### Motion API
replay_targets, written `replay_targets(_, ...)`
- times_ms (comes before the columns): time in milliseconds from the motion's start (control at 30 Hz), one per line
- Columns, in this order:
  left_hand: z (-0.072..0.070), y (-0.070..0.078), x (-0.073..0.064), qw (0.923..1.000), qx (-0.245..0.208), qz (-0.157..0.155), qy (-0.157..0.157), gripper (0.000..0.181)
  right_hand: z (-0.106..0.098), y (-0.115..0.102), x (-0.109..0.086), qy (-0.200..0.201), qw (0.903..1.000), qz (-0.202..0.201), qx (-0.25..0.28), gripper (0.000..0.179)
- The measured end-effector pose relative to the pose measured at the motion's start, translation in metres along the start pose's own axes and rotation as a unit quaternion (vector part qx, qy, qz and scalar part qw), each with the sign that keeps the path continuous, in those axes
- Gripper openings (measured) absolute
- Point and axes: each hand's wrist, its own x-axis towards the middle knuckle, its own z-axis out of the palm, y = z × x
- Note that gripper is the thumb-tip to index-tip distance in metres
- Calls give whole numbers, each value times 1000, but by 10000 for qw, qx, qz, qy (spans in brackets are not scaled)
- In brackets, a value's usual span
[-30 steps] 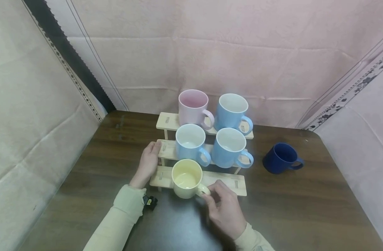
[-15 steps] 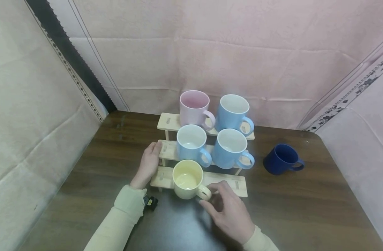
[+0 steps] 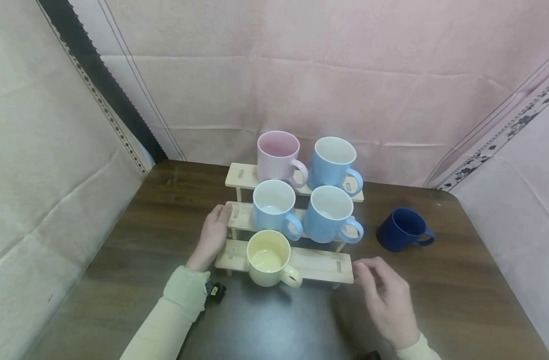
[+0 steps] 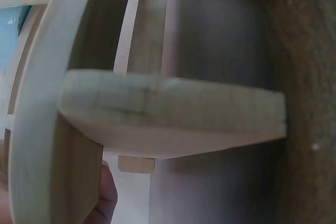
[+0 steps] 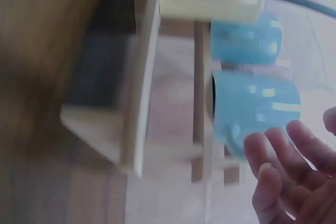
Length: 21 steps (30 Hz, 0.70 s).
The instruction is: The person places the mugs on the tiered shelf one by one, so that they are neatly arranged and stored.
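Observation:
A pale yellow mug stands on the lowest step of a three-tier wooden rack. My left hand rests flat against the rack's left end, fingers straight; the left wrist view shows only the rack's wood close up. My right hand hovers empty over the table just past the rack's right end, fingers loosely spread, also seen in the right wrist view. Two light blue mugs sit on the middle step. A pink mug and another light blue mug stand on the top step.
A dark blue mug stands on the dark wooden table to the right of the rack. Pink and beige cloth walls close in the table on three sides. A small black device is at my left wrist.
My right hand has let go of the yellow mug's handle and moved right, past the rack's right end. The left hand and the mugs have stayed put.

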Motion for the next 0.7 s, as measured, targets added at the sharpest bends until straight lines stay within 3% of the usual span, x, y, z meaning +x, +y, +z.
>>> replay_targets(267,1,-1,2,9999,47,109,38,46,-26,21,9,787,9948,416,-501,8)
replay_targets(467,0,-2,1,10000,33,58,70,47,-39,44,18,1043,9867,884,-884,11)
replay_targets(700,-1,-2,1,10000,-19,52,25,47,-56,73,27,926,9629,2125,-1384,30)
